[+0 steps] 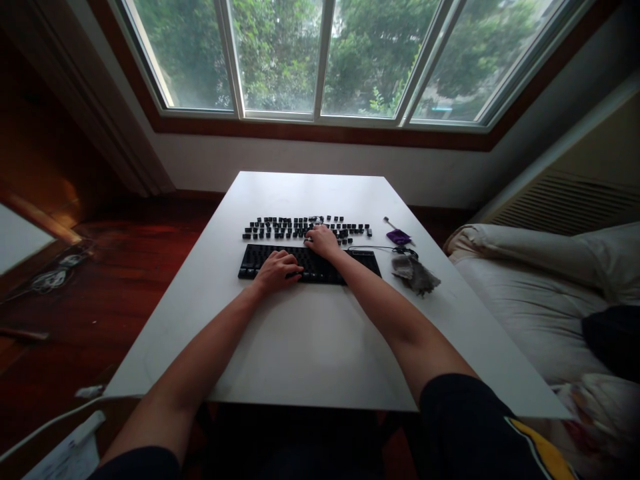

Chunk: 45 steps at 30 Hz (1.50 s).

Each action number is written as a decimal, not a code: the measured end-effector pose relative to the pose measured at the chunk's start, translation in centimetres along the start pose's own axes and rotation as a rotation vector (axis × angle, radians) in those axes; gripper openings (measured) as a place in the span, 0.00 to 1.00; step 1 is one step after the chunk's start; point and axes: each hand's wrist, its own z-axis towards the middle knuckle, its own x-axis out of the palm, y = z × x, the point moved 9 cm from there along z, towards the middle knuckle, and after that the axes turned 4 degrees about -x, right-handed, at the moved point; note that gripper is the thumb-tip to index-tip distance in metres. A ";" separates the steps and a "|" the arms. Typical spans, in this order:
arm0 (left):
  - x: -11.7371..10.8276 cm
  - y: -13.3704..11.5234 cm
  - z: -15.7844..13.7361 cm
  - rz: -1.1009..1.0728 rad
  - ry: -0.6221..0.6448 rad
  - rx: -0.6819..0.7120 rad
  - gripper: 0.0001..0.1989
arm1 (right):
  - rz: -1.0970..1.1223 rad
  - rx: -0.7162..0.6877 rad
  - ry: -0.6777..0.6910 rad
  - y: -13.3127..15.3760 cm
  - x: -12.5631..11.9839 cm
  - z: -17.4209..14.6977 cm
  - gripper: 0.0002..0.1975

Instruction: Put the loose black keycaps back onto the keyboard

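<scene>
The white desk carried the keyboard roughly midway between its left and right edges. The left hand bent over it, the right hand at its back rim; whether their fingers grasped anything, I couldn't tell. Small loose keycaps, nearer the far edge, seemed to want light, square handling.

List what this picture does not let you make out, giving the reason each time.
All in the head view:
Lettering on the loose keycaps: too small.
Whether the right hand pinches anything: the hand itself hides it.
Keys of the black keyboard beneath the left hand: covered by that hand.
The rest of the right sleeve: cut off by the bottom edge.
</scene>
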 end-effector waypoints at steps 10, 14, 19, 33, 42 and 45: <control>0.0 -0.2 -0.1 0.028 -0.006 -0.008 0.09 | 0.072 -0.126 -0.089 2.7 -1.7 -1.5 0.07; -0.1 -0.5 -0.3 0.034 -0.011 -0.002 0.09 | 0.157 -0.171 -0.131 3.9 -3.2 -3.5 0.07; -0.2 -0.6 -0.4 0.040 -0.009 0.009 0.12 | 0.221 -0.207 -0.151 4.5 -4.7 -5.9 0.08; 0.1 0.0 -0.3 0.040 -0.009 -0.038 0.12 | 0.481 -0.149 0.020 3.8 -3.1 -9.0 0.08; 0.1 0.1 -0.3 0.042 -0.005 -0.039 0.12 | 0.409 -0.130 0.110 4.8 -2.4 -8.8 0.06; 0.1 0.0 -0.3 0.044 -0.008 -0.039 0.12 | 0.333 -0.133 0.117 5.2 -2.6 -8.8 0.06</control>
